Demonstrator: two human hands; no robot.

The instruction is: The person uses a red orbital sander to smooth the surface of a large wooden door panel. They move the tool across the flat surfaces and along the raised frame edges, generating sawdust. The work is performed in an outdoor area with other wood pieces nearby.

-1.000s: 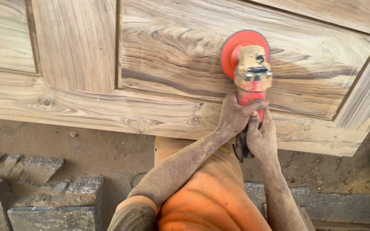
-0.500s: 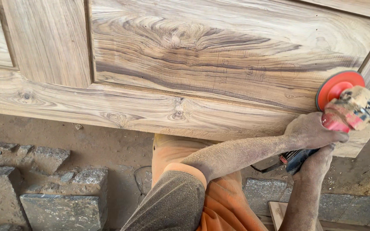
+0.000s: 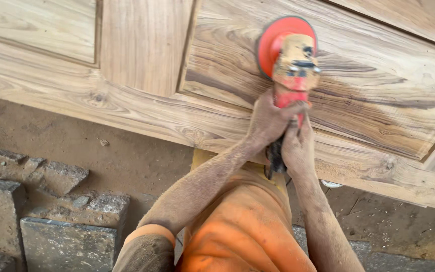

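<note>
A red angle grinder [image 3: 290,63] with a round red sanding disc lies pressed against a raised panel of a pale wooden door [image 3: 378,90] that lies flat before me. My left hand [image 3: 268,118] grips the grinder's body just below its dusty head. My right hand [image 3: 298,148] holds the dark rear handle right behind it. Both forearms are coated in sawdust. The disc sits near the panel's left end, close to the upright rail between two panels.
Grey stone blocks [image 3: 51,211] are stacked at the lower left on a dusty earth floor [image 3: 142,156]. My orange-clad lap [image 3: 242,236] fills the bottom centre. The door's near edge runs diagonally across the view.
The grinder has swept back left along the panel from its far right end to its left end. Both hands kept their hold and moved with it.
</note>
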